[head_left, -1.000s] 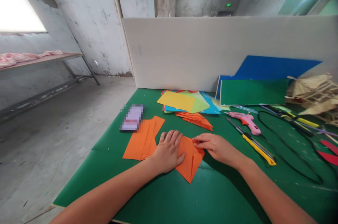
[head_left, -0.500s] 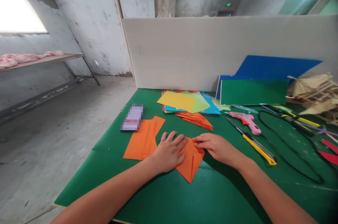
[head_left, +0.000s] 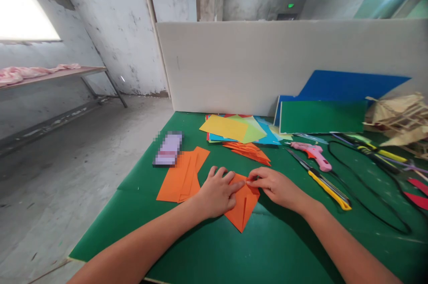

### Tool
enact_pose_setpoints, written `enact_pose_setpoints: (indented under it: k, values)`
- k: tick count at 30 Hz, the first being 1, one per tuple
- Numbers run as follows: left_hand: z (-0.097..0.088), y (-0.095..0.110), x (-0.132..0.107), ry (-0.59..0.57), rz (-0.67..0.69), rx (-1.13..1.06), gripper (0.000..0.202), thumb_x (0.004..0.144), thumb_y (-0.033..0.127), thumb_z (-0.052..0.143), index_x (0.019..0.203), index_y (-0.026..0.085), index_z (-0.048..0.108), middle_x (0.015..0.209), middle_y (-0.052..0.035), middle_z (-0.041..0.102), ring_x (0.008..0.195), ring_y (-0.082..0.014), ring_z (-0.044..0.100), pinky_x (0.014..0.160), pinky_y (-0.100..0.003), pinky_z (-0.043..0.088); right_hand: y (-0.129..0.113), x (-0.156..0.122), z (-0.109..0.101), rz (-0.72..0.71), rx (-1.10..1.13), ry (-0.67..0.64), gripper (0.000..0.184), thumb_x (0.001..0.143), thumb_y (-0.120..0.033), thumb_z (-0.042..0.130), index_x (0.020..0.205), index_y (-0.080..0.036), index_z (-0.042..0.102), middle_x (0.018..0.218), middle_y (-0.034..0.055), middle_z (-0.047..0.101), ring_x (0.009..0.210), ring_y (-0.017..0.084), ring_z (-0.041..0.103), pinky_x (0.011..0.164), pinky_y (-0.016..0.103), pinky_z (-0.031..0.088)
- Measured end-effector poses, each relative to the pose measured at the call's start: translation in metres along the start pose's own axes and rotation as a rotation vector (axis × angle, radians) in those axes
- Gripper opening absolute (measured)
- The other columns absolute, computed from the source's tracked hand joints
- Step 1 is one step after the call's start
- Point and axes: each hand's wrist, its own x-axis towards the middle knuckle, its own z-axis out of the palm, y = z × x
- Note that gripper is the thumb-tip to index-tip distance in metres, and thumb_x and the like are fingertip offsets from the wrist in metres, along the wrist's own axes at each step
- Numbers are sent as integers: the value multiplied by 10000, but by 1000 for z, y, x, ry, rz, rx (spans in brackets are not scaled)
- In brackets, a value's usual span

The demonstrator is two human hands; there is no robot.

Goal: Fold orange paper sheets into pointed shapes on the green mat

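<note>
A folded sheet of orange paper lies on the green table, one corner pointing towards me. My left hand rests on its left part with fingers spread, the index finger stretched to the right. At its upper right edge, the thumb and fingers of my right hand pinch the paper. To the left lie more orange sheets with creases, overlapping one another. Beyond my hands sits a stack of folded orange pieces.
Coloured paper sheets are piled at the back, with a phone to the left. On the right lie a yellow utility knife, a pink glue gun and its black cable. Green and blue boards lean behind them.
My left index finger has stretched to the right, close to my right fingertips. The right hand keeps its pinch at nearly the same spot, with its fingers a little more curled.
</note>
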Motion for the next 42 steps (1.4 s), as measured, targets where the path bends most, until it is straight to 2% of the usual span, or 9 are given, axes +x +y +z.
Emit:
enact_pose_setpoints:
  k: [8, 19, 23, 26, 29, 33, 37, 42]
  values:
    - [3, -1, -1, 23, 11, -8, 393, 894, 293, 417, 1277, 339, 494, 1124, -50, 532, 1063, -275, 427, 947, -461, 301, 11, -7, 4, -3, 94, 21, 421, 819, -2, 406, 964, -239, 723, 1074, 58, 647, 1014, 195, 579, 880, 356, 467]
    - [5, 0, -1, 23, 2, 3, 420, 887, 307, 425, 1300, 360, 483, 1132, -48, 526, 1065, -277, 419, 963, -485, 295, 9, -7, 1, -43, 93, 5, 384, 875, -61, 417, 1012, -247, 724, 1077, 72, 649, 1000, 201, 587, 852, 358, 486]
    - [5, 0, -1, 23, 4, 14, 421, 882, 314, 442, 1298, 363, 489, 1122, -47, 527, 1057, -273, 419, 968, -483, 292, 11, -8, 2, -18, 89, 8, 436, 836, -19, 399, 1012, -254, 721, 1088, 59, 652, 1017, 198, 589, 877, 370, 485]
    - [4, 0, 0, 24, 5, 28, 430, 881, 314, 448, 1306, 376, 479, 1117, -45, 530, 1046, -270, 423, 964, -476, 295, 13, -7, 6, 39, 82, 57, 431, 831, -25, 396, 1013, -252, 714, 1070, 56, 661, 1004, 200, 596, 874, 378, 494]
    - [1, 1, 0, 10, 9, 39, 451, 882, 305, 444, 1325, 390, 458, 1107, -48, 532, 1035, -266, 428, 960, -472, 297, 12, -2, 12, 80, 56, 98, 451, 846, -31, 371, 1096, -243, 681, 1067, 68, 650, 995, 202, 589, 869, 378, 497]
    - [-2, 1, 0, -10, 4, 40, 483, 880, 296, 440, 1349, 408, 425, 1131, -49, 524, 1032, -264, 431, 968, -484, 290, 7, 7, 20, 64, -46, 55, 491, 855, -38, 373, 1221, -259, 616, 1030, 80, 621, 940, 210, 570, 804, 363, 504]
    - [-1, 1, 0, 1, 3, 43, 471, 880, 301, 444, 1341, 402, 437, 1131, -53, 523, 1036, -267, 429, 978, -498, 283, 7, 9, 20, 64, -104, 26, 493, 835, -18, 364, 1163, -240, 658, 997, 83, 620, 926, 214, 559, 788, 356, 491]
    - [2, 1, 0, -1, -3, 35, 436, 887, 314, 435, 1312, 401, 474, 1138, -57, 519, 1054, -278, 422, 988, -518, 269, 18, -2, 8, 76, -80, 37, 490, 750, 25, 352, 914, -217, 746, 928, 75, 649, 899, 206, 581, 786, 344, 480]
